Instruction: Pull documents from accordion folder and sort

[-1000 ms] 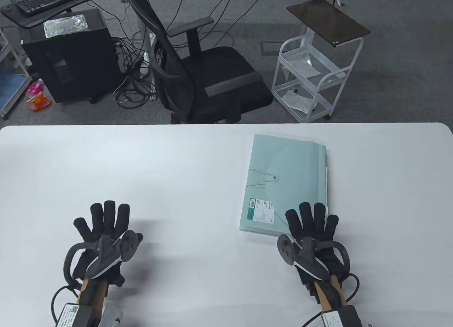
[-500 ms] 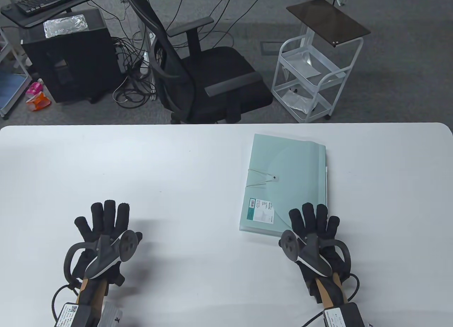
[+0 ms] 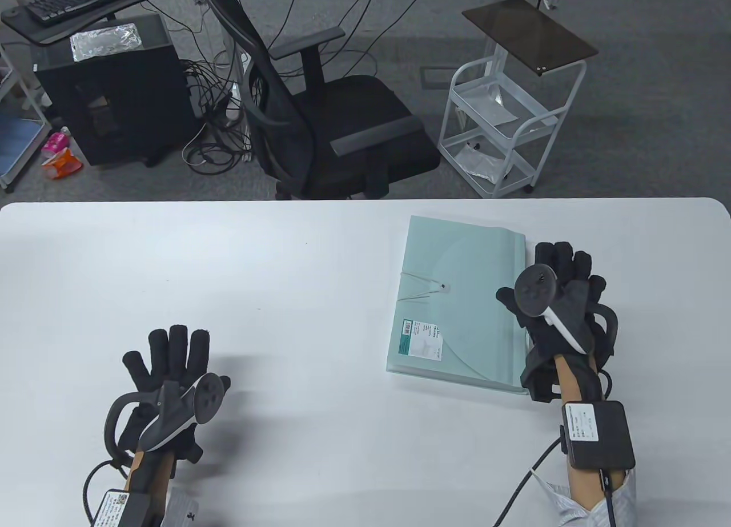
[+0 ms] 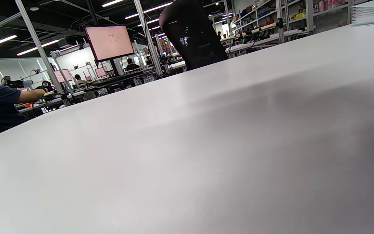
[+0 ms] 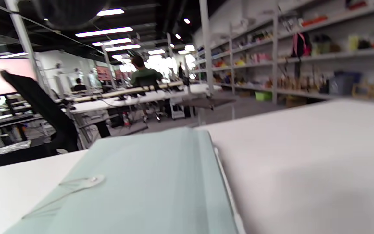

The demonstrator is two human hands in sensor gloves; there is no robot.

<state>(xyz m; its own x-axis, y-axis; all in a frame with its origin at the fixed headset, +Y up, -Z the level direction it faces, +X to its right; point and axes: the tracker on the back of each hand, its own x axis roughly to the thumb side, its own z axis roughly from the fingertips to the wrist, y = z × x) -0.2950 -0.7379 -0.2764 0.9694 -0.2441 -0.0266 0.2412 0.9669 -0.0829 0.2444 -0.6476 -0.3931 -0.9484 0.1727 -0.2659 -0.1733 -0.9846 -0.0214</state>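
Observation:
A pale green accordion folder (image 3: 457, 298) lies flat on the white table (image 3: 257, 276), right of centre, its flap held by an elastic loop on a button (image 3: 442, 287). It fills the lower left of the right wrist view (image 5: 141, 182). My right hand (image 3: 562, 278) is at the folder's right edge, fingers spread and pointing away; whether it touches the folder I cannot tell. My left hand (image 3: 168, 353) lies open on the table at the lower left, fingers spread, holding nothing. No fingers show in either wrist view.
Beyond the table's far edge stand a black office chair (image 3: 337, 121), a white wire cart (image 3: 502, 133) and a black cabinet (image 3: 114, 87). The folder's corner shows at the top right of the left wrist view (image 4: 372, 13).
My right hand has moved forward and right, from the folder's near right corner to beside its right edge. The left hand and the folder have stayed put.

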